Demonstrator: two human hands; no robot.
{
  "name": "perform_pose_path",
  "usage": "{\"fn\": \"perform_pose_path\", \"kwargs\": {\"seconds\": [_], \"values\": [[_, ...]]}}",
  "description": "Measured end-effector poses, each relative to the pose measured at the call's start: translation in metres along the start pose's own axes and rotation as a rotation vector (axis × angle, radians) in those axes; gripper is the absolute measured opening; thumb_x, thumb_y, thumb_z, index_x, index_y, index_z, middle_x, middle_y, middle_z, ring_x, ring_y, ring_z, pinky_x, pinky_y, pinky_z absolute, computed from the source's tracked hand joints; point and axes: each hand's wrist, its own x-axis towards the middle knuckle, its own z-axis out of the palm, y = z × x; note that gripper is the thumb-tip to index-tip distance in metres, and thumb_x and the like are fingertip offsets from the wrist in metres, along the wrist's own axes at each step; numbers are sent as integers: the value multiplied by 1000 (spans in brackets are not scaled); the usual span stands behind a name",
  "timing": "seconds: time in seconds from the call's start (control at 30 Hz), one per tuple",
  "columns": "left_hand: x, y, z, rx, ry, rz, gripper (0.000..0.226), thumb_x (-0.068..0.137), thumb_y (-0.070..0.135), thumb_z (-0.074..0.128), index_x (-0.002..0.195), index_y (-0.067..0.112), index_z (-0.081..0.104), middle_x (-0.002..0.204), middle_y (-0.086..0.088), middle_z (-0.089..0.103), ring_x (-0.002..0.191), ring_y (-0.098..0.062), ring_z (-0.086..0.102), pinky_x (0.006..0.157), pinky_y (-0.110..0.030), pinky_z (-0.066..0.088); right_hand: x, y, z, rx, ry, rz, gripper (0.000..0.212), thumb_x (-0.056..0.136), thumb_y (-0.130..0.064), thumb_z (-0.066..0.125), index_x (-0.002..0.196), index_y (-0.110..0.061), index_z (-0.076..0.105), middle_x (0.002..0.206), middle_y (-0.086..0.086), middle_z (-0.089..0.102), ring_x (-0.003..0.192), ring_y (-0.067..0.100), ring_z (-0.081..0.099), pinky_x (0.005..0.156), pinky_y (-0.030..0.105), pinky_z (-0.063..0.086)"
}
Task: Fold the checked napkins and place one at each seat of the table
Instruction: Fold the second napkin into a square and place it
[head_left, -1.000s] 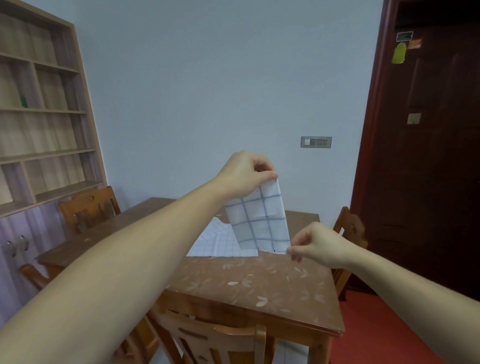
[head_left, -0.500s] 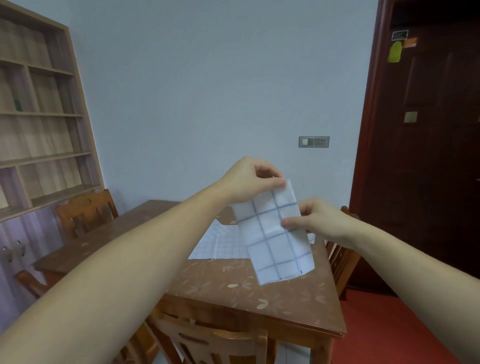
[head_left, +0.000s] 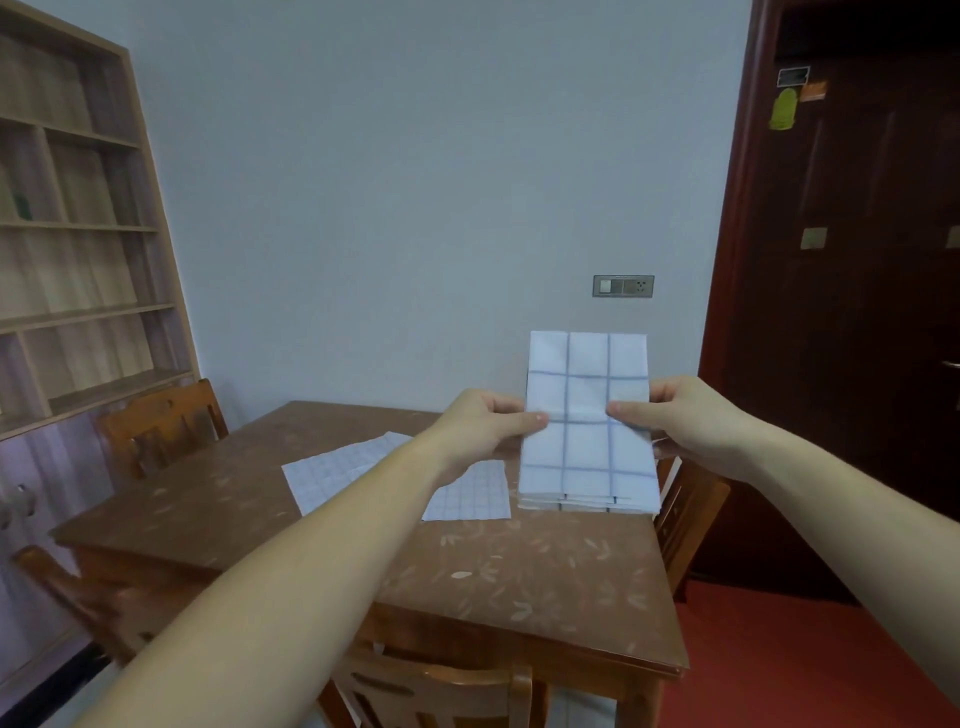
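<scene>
I hold a folded white napkin with blue checks (head_left: 587, 447) upright in the air above the far right part of the brown wooden table (head_left: 519, 577). My left hand (head_left: 485, 423) pinches its left edge at mid-height. On the opposite edge, my right hand (head_left: 675, 415) pinches at the same height. A second checked napkin (head_left: 337, 473) lies unfolded and flat on the table behind my left forearm, partly hidden by it.
Wooden chairs stand around the table: one at the near side (head_left: 436, 691), one at the left back (head_left: 161, 426), one at the left front (head_left: 67, 592), one at the right (head_left: 685, 514). A shelf unit (head_left: 78, 234) fills the left wall and a dark door (head_left: 852, 312) the right.
The napkin hung from my left hand at its top corner; now both hands grip it at the sides and it stands straight, shifted to the right. My right hand rose from its bottom corner.
</scene>
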Motion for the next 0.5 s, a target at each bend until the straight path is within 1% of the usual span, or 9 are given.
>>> {"fn": "perform_pose_path", "kwargs": {"seconds": [0.03,0.07,0.13,0.2,0.3,0.33,0.37,0.43,0.5], "values": [[0,1,0,-7,5,6,10,90,12,66,82,8,71,73,0,73,66,-11,69,73,-27,59,-1,0,-1,-53,-13,5,14,90,-16,69,89,-3,72,76,8,73,60,13,65,51,19,48],[0,2,0,-20,7,9,11,91,13,65,83,8,71,73,-1,73,65,-11,69,69,-24,58,-2,1,-1,-99,-22,8,14,90,-18,69,88,-4,72,72,6,72,56,12,60,49,19,45],[-1,3,1,-66,5,-2,11,92,15,65,89,7,72,78,-4,74,67,-12,70,63,-22,55,-3,1,-1,-137,-19,-1,16,89,-19,70,93,-4,73,79,12,74,59,15,58,50,20,43],[-1,3,3,-69,13,3,14,91,13,65,99,4,72,83,-4,75,71,-13,70,63,-22,55,-4,-1,1,-108,-2,-12,19,90,-18,69,99,-2,73,92,17,75,63,17,61,49,18,44],[-3,1,4,-96,59,35,10,90,10,66,96,5,72,77,1,75,68,-9,69,62,-19,54,-7,-4,1,-98,-62,13,19,91,-20,68,104,-7,73,96,15,76,72,21,63,50,19,44],[-4,1,4,-101,75,49,8,90,10,67,93,6,72,76,2,74,67,-8,69,62,-19,54,-9,-4,0,-94,-98,24,19,91,-19,67,105,-7,73,92,13,77,73,22,63,50,19,44],[-4,1,3,-106,90,58,8,90,10,67,92,6,73,75,2,74,66,-8,69,61,-19,53,-9,-4,-1,-79,-121,33,18,92,-16,66,105,-5,72,83,10,76,71,21,62,50,19,44],[-5,2,2,-116,109,73,10,90,11,67,94,3,73,78,0,74,67,-10,69,62,-20,53,-10,-5,0,-32,-132,53,17,94,-11,62,105,-2,71,58,-1,65,58,14,57,50,19,42],[-7,4,2,-135,88,65,11,91,12,66,95,5,72,79,-1,73,67,-9,68,62,-21,53,-9,-6,0,5,-125,66,20,95,-9,59,108,2,69,46,-7,55,46,6,50,50,19,41]]}}
